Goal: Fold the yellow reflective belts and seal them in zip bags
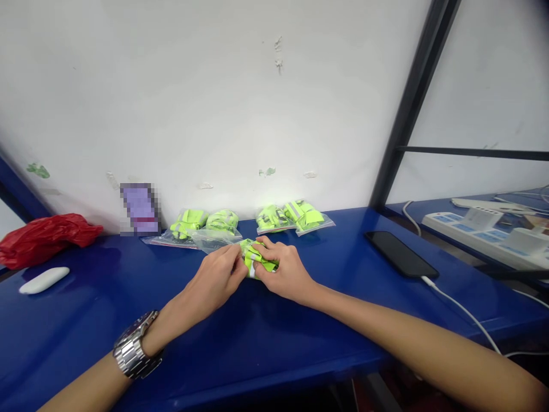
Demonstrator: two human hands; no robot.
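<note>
A folded neon-yellow reflective vest [252, 257] with silvery strips is between my two hands, low over the table. My right hand [285, 269] grips it from the right, fingers over the top and thumb in front. My left hand [221, 274] is closed at its left edge, fingers pinched together; the fingertips are partly hidden. Just behind my left hand lies a clear plastic bag [210, 240]. Against the wall rest several bagged neon-yellow bundles, among them a left one [189, 222] and a right one [304, 214].
The blue table [334, 320] meets a white wall. On the left are a red plastic bag [47, 237], a white oval case [45, 280] and an upright phone [140, 209]. On the right a black phone [401, 253] trails a white cable, near power strips [476, 234] beyond a dark post [407, 114].
</note>
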